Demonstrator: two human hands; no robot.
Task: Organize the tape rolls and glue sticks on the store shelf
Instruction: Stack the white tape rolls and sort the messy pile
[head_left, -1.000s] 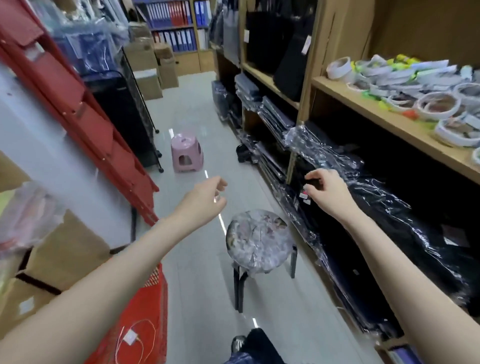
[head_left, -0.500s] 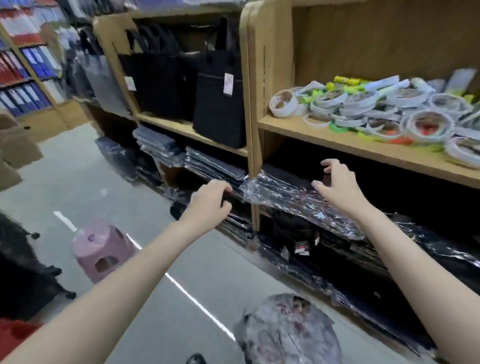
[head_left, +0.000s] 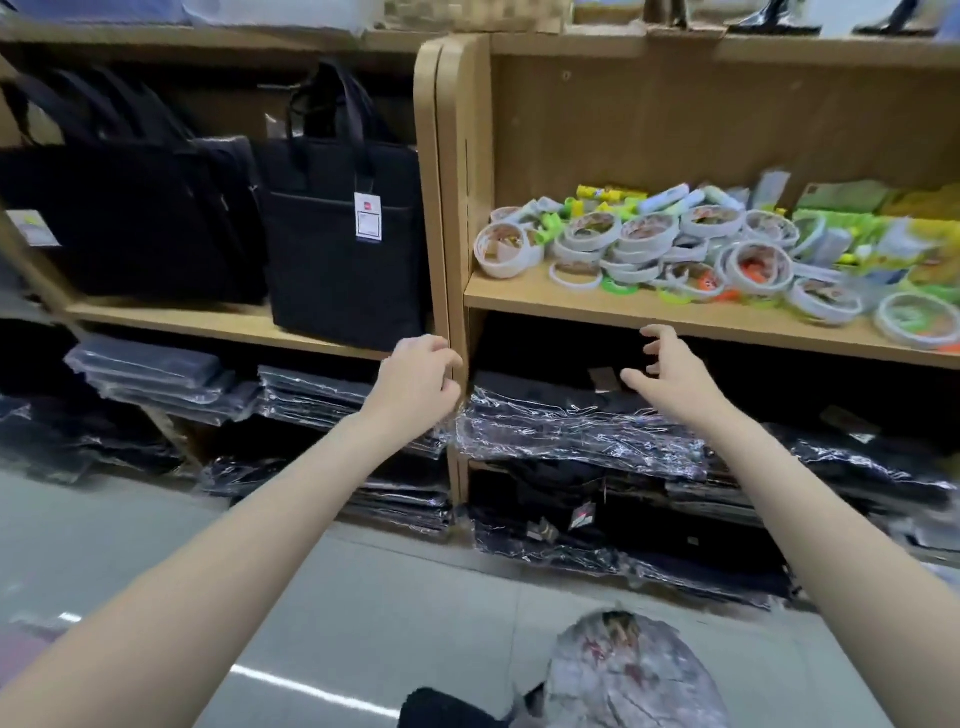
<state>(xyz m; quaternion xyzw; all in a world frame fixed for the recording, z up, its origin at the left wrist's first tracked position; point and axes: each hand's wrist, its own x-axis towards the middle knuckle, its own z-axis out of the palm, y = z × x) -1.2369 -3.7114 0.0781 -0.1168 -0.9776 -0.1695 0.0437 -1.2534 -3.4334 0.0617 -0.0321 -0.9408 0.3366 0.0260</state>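
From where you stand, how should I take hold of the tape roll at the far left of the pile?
Pinch the upper rim of the leftmost tape roll, thumb inside the open core, coming from the front left. It stands tilted, leaning on the pile, with bare shelf before it. The right hand hovers nearer and holds nothing.

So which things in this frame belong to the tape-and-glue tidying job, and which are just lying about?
Part of the job:
- tape rolls, heaped loose
- glue sticks behind them
- shelf board they lie on
- left hand and right hand, both empty, below the shelf

Just lying about:
- black tote bag
- plastic-wrapped packs
- wrapped stool
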